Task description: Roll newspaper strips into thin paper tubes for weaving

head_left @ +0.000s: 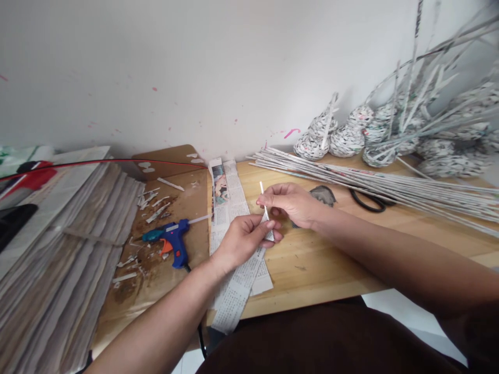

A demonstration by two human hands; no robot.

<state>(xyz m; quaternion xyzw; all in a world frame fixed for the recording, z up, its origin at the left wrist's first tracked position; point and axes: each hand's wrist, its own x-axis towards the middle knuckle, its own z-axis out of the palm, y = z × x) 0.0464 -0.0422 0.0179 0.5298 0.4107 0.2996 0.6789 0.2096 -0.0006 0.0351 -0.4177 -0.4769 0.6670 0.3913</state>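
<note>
My left hand [247,234] is closed on a newspaper strip [237,298], which trails down to the lower left over the table's front edge. Just above it, my right hand [290,201] pinches a thin white paper roll [261,186] between thumb and fingers. The roll's upper end sticks up past the fingertips, and its lower end meets the strip at my left hand. Beneath my hands, more printed newspaper strips [234,195] lie on the wooden table [327,265].
Left of the strips, a blue glue gun [177,244] rests on a stained board among paper scraps. A tall newspaper stack [70,249] stands farther left. Long paper rods [374,182] lie at right, over black-handled scissors [368,201]. Woven paper shapes [346,137] line the wall.
</note>
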